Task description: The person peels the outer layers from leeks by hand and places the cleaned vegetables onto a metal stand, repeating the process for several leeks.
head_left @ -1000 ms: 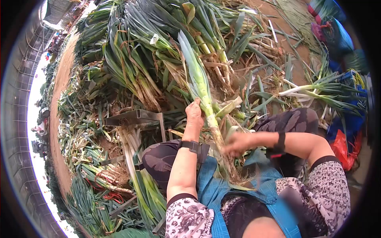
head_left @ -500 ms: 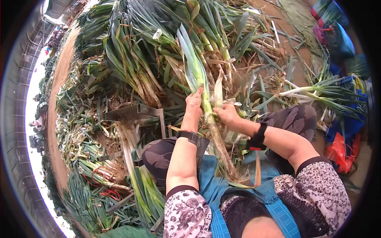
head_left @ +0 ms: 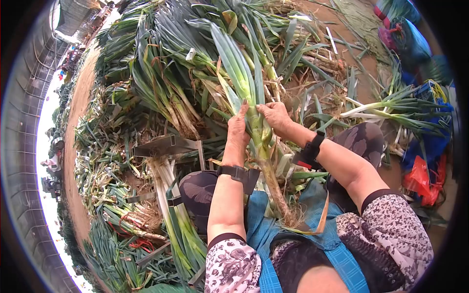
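Note:
A thick leek [head_left: 266, 163] slants across my lap, its leaves pointing away and its hairy, soil-browned root end resting on the blue checked apron [head_left: 337, 244]. My left hand [head_left: 238, 128] is closed around it where the green leaves fan out, with the thumb lying along the stem. Opposite it, my right hand [head_left: 275, 117] pinches at the base of an outer leaf, fingers curled in. A dry tan leaf strip [head_left: 323, 215] hangs near the roots.
Leeks lie heaped ahead [head_left: 166, 83]. Trimmed white-stemmed leeks [head_left: 171, 195] rest in a metal frame [head_left: 168, 145] at left. Loose leeks [head_left: 386, 107], a red plastic bag [head_left: 422, 180] and blue bundles [head_left: 413, 41] are on the right. Leaf scraps cover the ground.
My right hand has moved up the stem to the leaf base, level with my left hand. The left hand keeps its hold, and the leek stays slanted over my lap.

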{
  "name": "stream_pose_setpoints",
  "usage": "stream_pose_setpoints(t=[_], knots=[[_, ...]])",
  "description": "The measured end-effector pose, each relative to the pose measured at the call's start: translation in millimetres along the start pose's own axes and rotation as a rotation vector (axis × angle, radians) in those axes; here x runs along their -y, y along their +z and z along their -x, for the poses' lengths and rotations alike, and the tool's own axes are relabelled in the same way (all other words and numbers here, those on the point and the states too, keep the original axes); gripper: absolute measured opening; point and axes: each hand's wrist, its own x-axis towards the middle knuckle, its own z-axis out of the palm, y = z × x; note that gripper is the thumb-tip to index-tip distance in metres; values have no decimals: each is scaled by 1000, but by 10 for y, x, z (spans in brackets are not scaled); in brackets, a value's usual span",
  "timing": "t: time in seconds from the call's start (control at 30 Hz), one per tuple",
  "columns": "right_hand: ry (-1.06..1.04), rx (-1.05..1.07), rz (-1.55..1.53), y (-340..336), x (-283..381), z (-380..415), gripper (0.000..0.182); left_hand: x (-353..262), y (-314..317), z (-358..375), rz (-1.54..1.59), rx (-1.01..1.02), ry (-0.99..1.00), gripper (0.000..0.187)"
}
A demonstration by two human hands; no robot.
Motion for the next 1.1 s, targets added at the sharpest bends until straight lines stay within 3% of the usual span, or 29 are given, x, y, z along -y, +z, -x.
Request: stream_pose_setpoints(t=[0.1,0.17,0.2,0.27,0.4,0.43,0.47,0.5,0.53,0.63,0.67,0.73,0.77,0.97,1.03,1.1], knots=[[124,-87,-30,-2,52,109,24,48,81,66,-76,-106,71,33],[324,-90,-165,-91,129,370,17,97,122,118,-77,-128,113,31],[327,261,302,-257,66,554,17,122,73,51,-28,-132,153,32],[267,637,950,-584,49,785,21,99,-13,-53,-34,-101,174,34],[89,771,1601,-853,336,1103,40,88,26,-21,-20,-26,113,35],[-23,502,1435,-883,592,952,50,119,62,-4,-22,-36,96,35],[-75,398,1161,-926,694,674,55,121,222,73,-27,-41,81,34],[36,369,886,-876,964,571,62,124,321,111,-31,-47,69,34],[186,293,631,-810,1048,388,57,132,312,101,-98,21,25,35],[309,328,1,-718,1031,-83,42,216,426,41,-178,49,6,34],[257,332,-130,-680,956,-174,40,248,577,75,-233,-23,44,33],[176,333,-387,-573,767,-276,37,245,553,-16,-219,71,5,33],[233,215,-358,-540,847,-255,36,300,515,-21,-204,107,-24,33],[164,114,-269,-591,958,-251,32,467,490,181,-487,-305,426,27],[137,114,-262,-627,964,-211,29,516,206,208,-504,-263,355,28],[96,78,-193,-620,1027,-83,29,509,369,725,-538,-306,189,32]])
